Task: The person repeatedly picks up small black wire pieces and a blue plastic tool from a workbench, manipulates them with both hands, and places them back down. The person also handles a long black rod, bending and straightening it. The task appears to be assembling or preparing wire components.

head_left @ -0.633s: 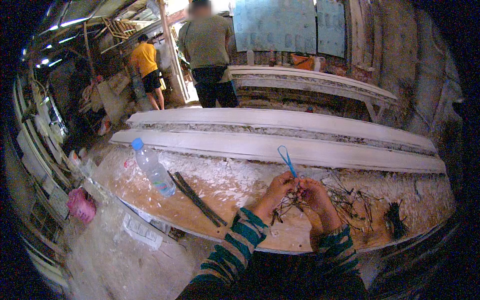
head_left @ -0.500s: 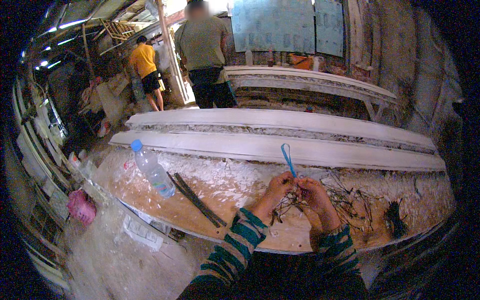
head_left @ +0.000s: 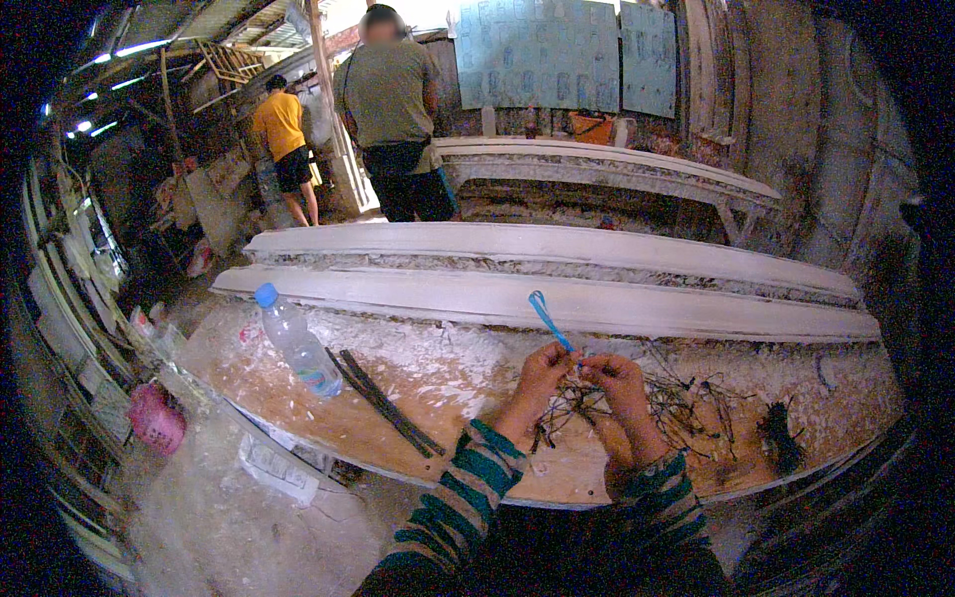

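A blue looped strip, like plastic ribbon or cord, rises from between my fingers and leans to the left. My left hand pinches its lower end. Close beside it, my right hand has thumb and fingers pressed together at the same end, where a small bit of blue shows. Under and around both hands, thin dark twig-like strands lie loosely scattered on the wooden tabletop. To the right sits a thicker dark bundle of similar strands.
Two long white boards lie across the far side of the table. Left of my hands are two dark narrow strips and a clear bottle with a blue cap. Two people stand beyond, near another long bench.
The blue loop has tipped over to the left and sits slightly lower. My hands have shifted a little, with the fingertips still together; the view has moved slightly.
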A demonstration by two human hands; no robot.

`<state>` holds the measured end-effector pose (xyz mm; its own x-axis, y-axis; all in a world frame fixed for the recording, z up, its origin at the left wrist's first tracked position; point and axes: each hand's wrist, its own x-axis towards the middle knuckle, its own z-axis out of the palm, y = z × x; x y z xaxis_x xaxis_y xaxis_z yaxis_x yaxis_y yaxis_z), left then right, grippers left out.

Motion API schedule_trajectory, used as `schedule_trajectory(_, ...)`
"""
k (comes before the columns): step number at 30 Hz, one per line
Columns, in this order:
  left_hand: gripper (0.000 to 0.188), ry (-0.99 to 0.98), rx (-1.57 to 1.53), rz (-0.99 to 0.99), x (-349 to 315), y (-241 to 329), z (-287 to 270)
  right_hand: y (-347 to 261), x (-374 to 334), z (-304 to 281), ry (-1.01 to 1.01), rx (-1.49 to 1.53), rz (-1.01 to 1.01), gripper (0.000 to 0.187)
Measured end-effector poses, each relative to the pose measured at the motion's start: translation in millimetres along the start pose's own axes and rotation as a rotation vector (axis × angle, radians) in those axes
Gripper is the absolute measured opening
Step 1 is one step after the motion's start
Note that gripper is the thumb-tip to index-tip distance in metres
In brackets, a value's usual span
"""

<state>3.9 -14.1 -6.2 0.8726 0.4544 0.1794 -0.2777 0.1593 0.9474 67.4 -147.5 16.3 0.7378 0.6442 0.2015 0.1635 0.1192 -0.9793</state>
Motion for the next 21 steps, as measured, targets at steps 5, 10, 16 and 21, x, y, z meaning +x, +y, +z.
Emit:
schedule_trajectory(5, 0.015, 0.017, -0.003, -0.037, -2.3, 6.5, 0.7, -1.3, -4.4, 4.7, 0.043, -0.141, -0.126, 0.011)
schedule_trajectory(10, 0.015, -0.004, -0.004, -0.070, -5.7, 10.9, -0.2, 14.7, 3.4, 1.1, 0.095, -0.345, -0.214, 0.009)
schedule_trajectory(16, 0.015, 0.007, 0.003, -0.019, -2.4, 3.4, 1.8, 10.8, 1.8, 3.5, -0.005, -0.245, -0.175, 0.009)
schedule_trajectory(21, 0.014, 0.041, -0.060, -0.005, -5.2, 2.6, 3.7, -3.4, -2.4, 2.5, -0.130, 0.002, 0.016, 0.012)
